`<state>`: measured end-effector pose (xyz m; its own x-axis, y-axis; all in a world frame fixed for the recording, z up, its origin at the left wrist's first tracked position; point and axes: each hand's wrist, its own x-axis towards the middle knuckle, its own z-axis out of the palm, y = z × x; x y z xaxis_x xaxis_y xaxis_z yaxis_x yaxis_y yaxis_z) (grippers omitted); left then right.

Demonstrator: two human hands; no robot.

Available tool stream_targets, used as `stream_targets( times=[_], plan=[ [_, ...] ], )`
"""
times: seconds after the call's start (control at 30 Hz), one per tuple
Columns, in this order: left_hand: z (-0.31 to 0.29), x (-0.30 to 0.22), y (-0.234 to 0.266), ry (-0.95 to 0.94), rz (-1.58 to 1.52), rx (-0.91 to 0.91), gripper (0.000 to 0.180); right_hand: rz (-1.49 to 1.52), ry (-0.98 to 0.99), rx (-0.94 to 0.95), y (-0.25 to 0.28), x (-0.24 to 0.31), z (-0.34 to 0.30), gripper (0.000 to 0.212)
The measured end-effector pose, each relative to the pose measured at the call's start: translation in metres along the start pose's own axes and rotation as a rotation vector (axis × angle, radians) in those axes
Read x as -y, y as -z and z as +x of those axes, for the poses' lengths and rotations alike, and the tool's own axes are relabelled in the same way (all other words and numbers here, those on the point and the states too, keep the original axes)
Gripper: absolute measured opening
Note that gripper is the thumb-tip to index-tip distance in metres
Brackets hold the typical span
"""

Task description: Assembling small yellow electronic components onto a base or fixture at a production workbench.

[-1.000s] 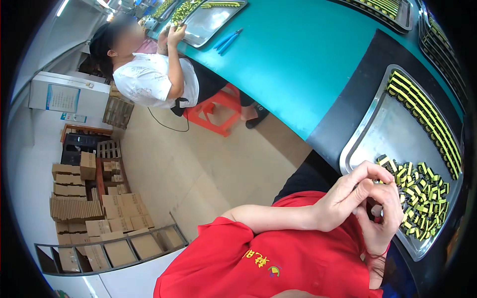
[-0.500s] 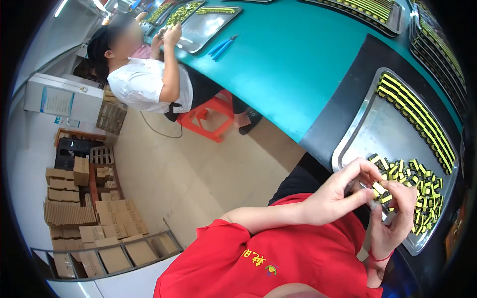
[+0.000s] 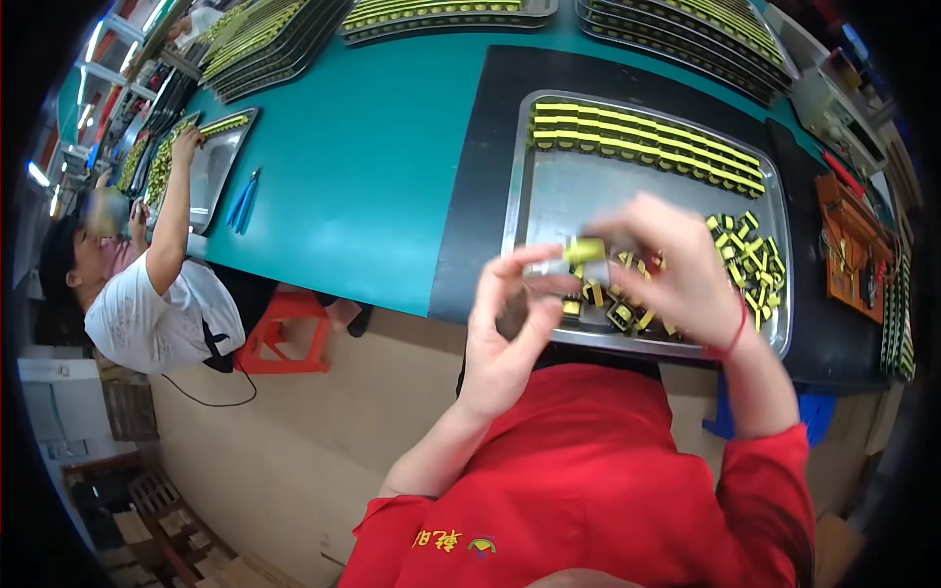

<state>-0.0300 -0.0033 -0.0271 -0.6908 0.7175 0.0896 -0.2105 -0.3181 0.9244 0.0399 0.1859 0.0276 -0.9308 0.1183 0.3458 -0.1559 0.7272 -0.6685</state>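
Note:
Both my hands meet over the near side of a metal tray (image 3: 520, 186). Between them is a small yellow-and-black part (image 3: 586, 250), blurred by motion. My right hand (image 3: 676, 274) has its fingers closed on this part from the right. On the other side my left hand (image 3: 505, 333) is closed in a pinch, with something greyish at its fingertips that I cannot make out. Loose yellow-and-black parts (image 3: 750, 260) lie heaped in the tray under and beside my right hand. Along the tray's far side similar parts stand in neat rows (image 3: 647, 142).
Stacked trays of parts (image 3: 270, 49) stand at the table's far side. Blue pliers (image 3: 243, 203) lie on the green tabletop (image 3: 363, 186). At left a co-worker (image 3: 162, 294) handles parts over another tray. A wooden box (image 3: 851, 245) with tools is at right.
The view has swung right, so the tray now sits before me. My hands have drawn slightly apart, the part still between them. The co-worker's arm now reaches out over their tray.

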Motion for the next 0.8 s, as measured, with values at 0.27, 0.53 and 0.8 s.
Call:
stream_targets(
  times=[0.27,0.53,0.8],
  plan=[
    [0.009,0.029,0.004,-0.376,0.536,-0.158,0.035,-0.297,-0.012,0.107,-0.018,-0.077,0.064,0.027],
    [0.013,0.052,0.012,-0.726,0.756,-0.111,0.028,-0.495,0.052,0.047,-0.032,-0.084,0.073,0.024],
    [0.006,0.05,0.011,-0.739,0.803,-0.126,0.031,-0.44,0.132,-0.005,-0.043,-0.08,0.074,0.021]
  ],
)
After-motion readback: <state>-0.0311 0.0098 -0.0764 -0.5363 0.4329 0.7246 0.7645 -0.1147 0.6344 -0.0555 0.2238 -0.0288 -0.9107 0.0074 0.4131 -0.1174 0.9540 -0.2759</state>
